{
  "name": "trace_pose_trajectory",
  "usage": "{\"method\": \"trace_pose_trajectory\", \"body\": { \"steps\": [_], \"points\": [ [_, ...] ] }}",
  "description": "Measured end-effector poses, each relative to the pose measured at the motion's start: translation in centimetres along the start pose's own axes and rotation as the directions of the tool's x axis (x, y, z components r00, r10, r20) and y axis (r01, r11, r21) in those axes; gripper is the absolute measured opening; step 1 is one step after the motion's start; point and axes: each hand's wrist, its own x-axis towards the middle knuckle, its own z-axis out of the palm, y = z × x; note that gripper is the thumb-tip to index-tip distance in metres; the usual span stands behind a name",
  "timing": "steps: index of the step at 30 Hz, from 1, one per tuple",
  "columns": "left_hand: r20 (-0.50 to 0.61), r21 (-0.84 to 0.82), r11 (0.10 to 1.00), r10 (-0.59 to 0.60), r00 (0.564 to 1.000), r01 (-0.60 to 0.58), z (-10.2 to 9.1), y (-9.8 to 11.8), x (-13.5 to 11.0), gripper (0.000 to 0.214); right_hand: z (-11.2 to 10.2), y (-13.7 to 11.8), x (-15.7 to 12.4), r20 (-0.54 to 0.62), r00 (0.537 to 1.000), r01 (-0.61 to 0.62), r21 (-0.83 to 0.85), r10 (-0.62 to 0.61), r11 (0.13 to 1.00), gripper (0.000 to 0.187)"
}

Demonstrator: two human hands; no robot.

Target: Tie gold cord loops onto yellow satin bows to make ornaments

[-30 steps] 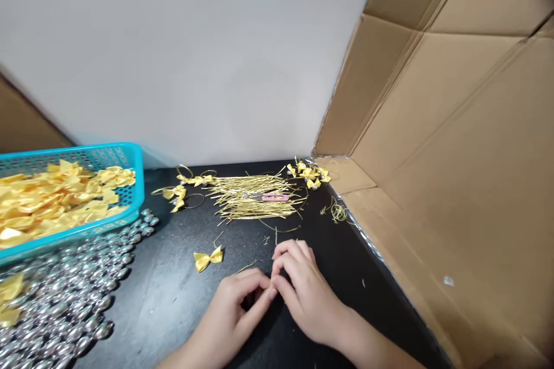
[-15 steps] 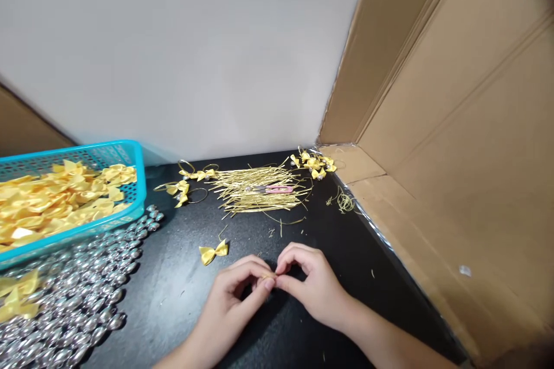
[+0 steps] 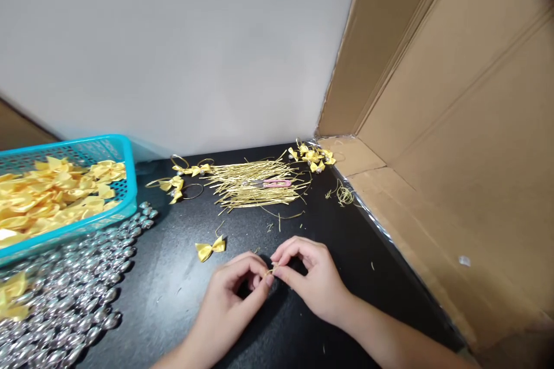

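Note:
Low over the black table, both hands meet fingertip to fingertip around a thin gold cord (image 3: 270, 271). My left hand (image 3: 237, 288) pinches it between thumb and index finger. Thumb and fingers of my right hand (image 3: 314, 277) are pressed together on its other end. Most of the cord is hidden by the fingers. Just beyond my left hand lies a single yellow ribbon bow (image 3: 210, 248). Farther back, cut gold cords (image 3: 246, 193) lie in a loose bundle, with small pink-handled snips (image 3: 277, 183) resting on top.
A turquoise basket (image 3: 132, 184) of yellow bows stands at the left, with many silver beads (image 3: 82, 294) in front. Looped bows with beads lie left (image 3: 173, 187) and right (image 3: 314, 157) of the cords. Curled cord scraps (image 3: 345, 195) sit near the cardboard wall (image 3: 454, 127).
The fingertips have parted slightly, and a small arc of gold cord now shows between them. The whole view has shifted a little.

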Motion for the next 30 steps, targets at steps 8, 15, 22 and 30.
{"method": "trace_pose_trajectory", "body": {
  "steps": [8,15,22,30],
  "points": [
    [-0.049,0.011,1.000,-0.012,0.999,0.013,0.2,0.0,-0.2,0.016,0.3,-0.1,-0.3,-0.010,0.990,-0.137,0.085,0.138,0.987,0.006],
    [-0.133,-0.072,0.997,-0.022,0.991,0.012,-0.3,0.1,-0.2,0.010,0.3,0.0,-0.3,-0.005,0.984,-0.175,0.087,0.176,0.981,0.005],
    [-0.175,-0.022,0.984,0.169,0.970,-0.176,-0.9,0.2,-0.2,0.019,0.1,0.2,-0.2,0.014,0.981,-0.193,0.076,0.192,0.978,0.004],
    [-0.191,0.409,0.841,0.458,0.868,-0.354,-1.6,0.0,-0.3,0.014,0.0,-0.1,-0.3,0.035,0.967,-0.255,0.073,0.253,0.964,0.004]
  ]
}}
